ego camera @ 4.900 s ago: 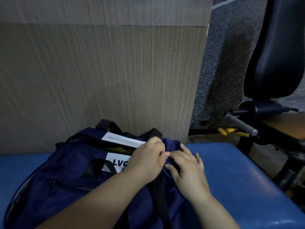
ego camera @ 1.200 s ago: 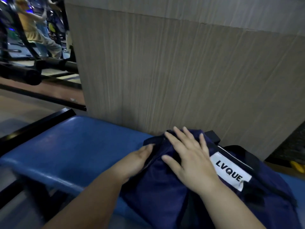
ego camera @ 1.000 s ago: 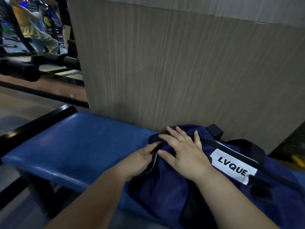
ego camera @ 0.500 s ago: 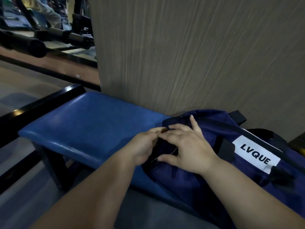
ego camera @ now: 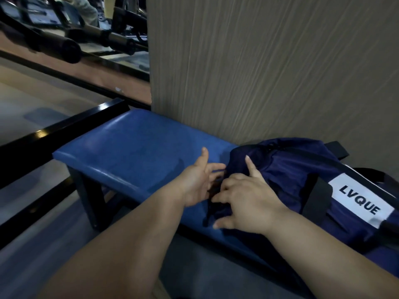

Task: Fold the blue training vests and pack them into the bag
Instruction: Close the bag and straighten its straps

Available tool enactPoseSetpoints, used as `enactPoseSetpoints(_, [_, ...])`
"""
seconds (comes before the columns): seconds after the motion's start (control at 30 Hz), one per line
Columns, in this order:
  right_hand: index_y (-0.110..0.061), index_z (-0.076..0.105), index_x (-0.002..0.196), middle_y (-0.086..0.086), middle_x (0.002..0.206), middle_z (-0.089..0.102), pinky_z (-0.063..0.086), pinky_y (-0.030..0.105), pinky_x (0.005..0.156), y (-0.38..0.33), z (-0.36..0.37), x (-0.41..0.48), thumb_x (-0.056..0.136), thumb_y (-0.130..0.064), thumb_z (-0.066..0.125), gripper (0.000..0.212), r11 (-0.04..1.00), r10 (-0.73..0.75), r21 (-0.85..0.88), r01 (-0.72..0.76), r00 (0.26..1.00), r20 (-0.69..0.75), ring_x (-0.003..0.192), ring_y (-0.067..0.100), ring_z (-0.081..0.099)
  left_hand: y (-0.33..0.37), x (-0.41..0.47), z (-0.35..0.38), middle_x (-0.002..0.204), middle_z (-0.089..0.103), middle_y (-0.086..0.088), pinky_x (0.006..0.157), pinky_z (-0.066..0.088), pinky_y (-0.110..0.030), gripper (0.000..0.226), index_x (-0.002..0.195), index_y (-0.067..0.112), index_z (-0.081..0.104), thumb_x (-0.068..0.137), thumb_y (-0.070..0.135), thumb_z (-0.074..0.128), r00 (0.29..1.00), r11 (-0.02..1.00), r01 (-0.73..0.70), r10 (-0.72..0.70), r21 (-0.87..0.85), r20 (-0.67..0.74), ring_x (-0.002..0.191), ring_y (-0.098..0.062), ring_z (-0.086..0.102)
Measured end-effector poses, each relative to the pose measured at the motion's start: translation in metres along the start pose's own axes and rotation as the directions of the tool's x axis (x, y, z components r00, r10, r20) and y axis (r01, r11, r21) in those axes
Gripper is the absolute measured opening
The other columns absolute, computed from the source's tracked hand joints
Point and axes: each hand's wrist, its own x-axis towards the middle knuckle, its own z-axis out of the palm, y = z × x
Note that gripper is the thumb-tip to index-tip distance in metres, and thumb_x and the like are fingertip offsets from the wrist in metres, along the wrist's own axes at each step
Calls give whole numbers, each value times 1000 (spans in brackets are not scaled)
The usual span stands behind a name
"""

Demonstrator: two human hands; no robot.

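Two bare forearms (ego camera: 129, 244), broad left hand (ego camera: 196, 184), right hand (ego camera: 246, 201) (short plain nails (ego camera: 216, 225)), soft rounded wrists (ego camera: 274, 219)

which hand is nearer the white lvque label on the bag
Right. The right hand rests on the bag, left of the label in view; the left hand sits beyond it, at the bag's end.

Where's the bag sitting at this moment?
Head view: the navy bag lies on the right part of the blue bench, against the wood-grain panel, with the left hand and right hand at its left end.
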Motion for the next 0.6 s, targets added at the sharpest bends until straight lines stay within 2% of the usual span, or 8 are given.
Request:
enactPoseSetpoints(0.07, [-39,60,128,-8,126,53,-26,59,110,-8,-2,5,84,-62,54,50,998,31,-51,-28,998,51,132,15,36,-1,-2,-3,155,35,-9,107,34,-43,90,146,18,40,87,78,8,1000,1000,-6,6,3,-3,141,-26,35])
enactPoseSetpoints(0.13, [-36,62,125,-5,128,52,-22,62,111,-16,-3,8,89,-50,54,40,996,46,-80,-39,996,79,133,18,35,-1,-3,-5,154,36,-11,108,36,-44,90,146,19,39,86,79,10,1000,1000,-11,11,12,7,138,-27,39])
enactPoseSetpoints(0.3, [-31,68,116,-7,120,58,-12,52,118,-19,0,7,93,-43,52,31,997,80,-6,-80,997,12,127,18,42,-2,-2,-3,152,38,-13,93,46,-35,84,145,19,40,89,75,11,999,998,-32,30,51,37,127,-21,48])
enactPoseSetpoints(0.37, [-31,71,109,-9,111,62,-1,51,119,-17,5,4,93,-42,51,27,994,84,76,-78,993,-80,119,17,50,-2,-2,-3,153,38,-10,94,45,-34,81,144,20,41,90,73,12,997,996,-47,41,80,68,127,-19,48])
enactPoseSetpoints(0.43, [-34,76,89,-13,89,67,21,51,114,-14,13,2,88,-43,51,26,991,102,107,-80,970,-220,97,16,64,-3,-1,-1,153,38,-6,103,42,-36,77,139,26,46,86,74,19,993,989,-73,60,125,101,134,-19,44])
enactPoseSetpoints(0.5, [-34,74,72,-15,71,65,37,45,108,-7,17,-1,83,-45,48,31,980,163,162,-113,929,-333,75,11,67,-4,1,-1,153,39,-1,109,38,-36,74,134,29,49,77,74,29,987,978,-114,92,172,132,137,-16,40])
enactPoseSetpoints(0.53, [-34,73,69,-15,69,65,38,43,109,-3,18,-3,82,-44,47,32,972,189,200,-119,906,-378,72,10,66,-5,3,0,153,39,1,112,36,-35,75,134,29,50,76,73,33,982,972,-142,115,185,149,138,-13,39])
enactPoseSetpoints(0.6, [-31,73,71,-14,71,66,30,42,110,5,15,-8,83,-42,48,30,961,243,240,-139,840,-486,73,10,66,-8,4,2,150,44,4,116,32,-33,71,135,31,51,81,73,35,965,951,-215,171,224,199,136,-7,40])
